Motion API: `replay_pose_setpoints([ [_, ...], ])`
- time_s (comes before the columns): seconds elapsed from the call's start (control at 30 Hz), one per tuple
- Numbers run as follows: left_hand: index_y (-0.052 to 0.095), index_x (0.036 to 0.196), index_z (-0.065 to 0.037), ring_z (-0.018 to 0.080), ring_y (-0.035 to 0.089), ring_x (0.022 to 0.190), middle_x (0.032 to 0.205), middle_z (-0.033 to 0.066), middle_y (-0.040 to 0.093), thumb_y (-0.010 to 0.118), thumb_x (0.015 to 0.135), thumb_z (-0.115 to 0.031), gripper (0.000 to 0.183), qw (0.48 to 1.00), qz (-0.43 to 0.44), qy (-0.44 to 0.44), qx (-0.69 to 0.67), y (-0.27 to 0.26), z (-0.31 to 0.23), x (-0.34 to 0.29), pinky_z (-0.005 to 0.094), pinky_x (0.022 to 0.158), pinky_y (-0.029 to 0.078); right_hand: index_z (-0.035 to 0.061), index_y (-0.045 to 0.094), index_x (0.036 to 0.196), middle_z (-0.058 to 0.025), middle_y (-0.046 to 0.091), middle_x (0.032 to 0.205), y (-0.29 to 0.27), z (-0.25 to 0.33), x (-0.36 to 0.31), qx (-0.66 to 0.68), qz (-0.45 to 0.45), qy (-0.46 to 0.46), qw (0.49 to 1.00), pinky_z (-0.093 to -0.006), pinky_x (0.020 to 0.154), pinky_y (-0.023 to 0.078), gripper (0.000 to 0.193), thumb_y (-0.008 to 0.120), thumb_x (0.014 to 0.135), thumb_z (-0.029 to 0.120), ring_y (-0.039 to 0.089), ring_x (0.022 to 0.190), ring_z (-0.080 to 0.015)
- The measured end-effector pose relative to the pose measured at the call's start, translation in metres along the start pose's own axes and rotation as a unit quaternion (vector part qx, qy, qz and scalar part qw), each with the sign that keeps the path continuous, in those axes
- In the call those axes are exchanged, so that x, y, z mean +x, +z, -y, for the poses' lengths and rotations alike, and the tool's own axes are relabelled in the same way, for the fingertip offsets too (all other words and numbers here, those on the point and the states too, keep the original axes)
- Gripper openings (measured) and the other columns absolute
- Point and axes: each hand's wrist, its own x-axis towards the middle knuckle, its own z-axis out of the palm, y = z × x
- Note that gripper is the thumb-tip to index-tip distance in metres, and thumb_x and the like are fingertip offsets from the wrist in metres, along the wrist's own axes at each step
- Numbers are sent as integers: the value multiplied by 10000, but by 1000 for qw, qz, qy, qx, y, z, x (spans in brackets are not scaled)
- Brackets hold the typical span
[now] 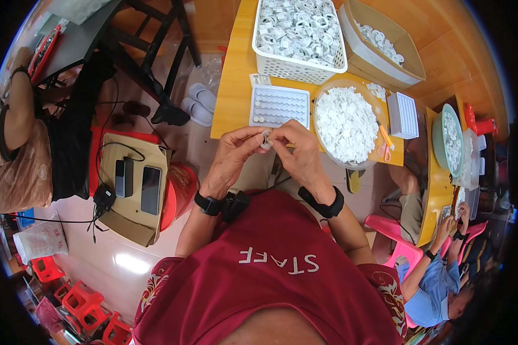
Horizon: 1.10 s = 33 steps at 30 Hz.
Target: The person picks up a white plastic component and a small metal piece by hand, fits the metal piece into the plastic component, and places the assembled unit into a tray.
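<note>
My left hand (pixel 231 156) and my right hand (pixel 300 154) meet in front of my chest, fingers pinched on one small white ring-shaped part (pixel 265 140). Its finer details are partly covered by my fingertips. Just beyond my hands lies a white tray with rows of small round pockets (pixel 288 106); a few small pieces sit in its left column. To the right of it, a wide round basin (pixel 319 126) is heaped with small white plastic pieces (pixel 348 123). A white perforated basket (pixel 293 70) full of white ring-shaped parts (pixel 299 31) stands behind the tray.
Beside the basin are a stack of pocketed trays (pixel 403 115), an orange-handled tool (pixel 385 137) and pink scissors (pixel 384 152). A cardboard box (pixel 411 69) holds more rings. Co-workers sit at left and right. A carton with two dark devices (pixel 133 224) stands left on a red stool.
</note>
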Motion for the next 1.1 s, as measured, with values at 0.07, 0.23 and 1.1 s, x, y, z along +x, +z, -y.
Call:
replay_pose_setpoints([
  [0.07, 620, 1032, -6, 94, 555, 768, 917, 55, 630, 594, 837, -88, 213, 1000, 1, -3, -2, 1, 0, 0, 226, 719, 458, -2, 572, 775, -72, 551, 703, 1, 1, 0, 43, -20, 36, 998, -265, 549, 441, 80, 612, 715, -36, 556, 606, -170],
  [0.23, 620, 1034, -9, 92, 556, 776, 920, 51, 630, 591, 839, -86, 213, 1000, 24, -7, 7, 1, 0, 2, 226, 720, 459, -3, 558, 740, -18, 556, 645, -6, 4, 6, 136, -13, 160, 978, -208, 538, 425, 88, 635, 709, -31, 515, 584, -63],
  [1.1, 562, 1095, 15, 138, 609, 827, 1005, 91, 609, 520, 892, -134, 256, 990, 26, -58, -126, 3, 5, 6, 235, 728, 516, 5, 616, 887, -100, 566, 731, -94, -84, -27, -343, -148, 138, 917, -303, 585, 439, 168, 633, 728, 57, 562, 628, -215],
])
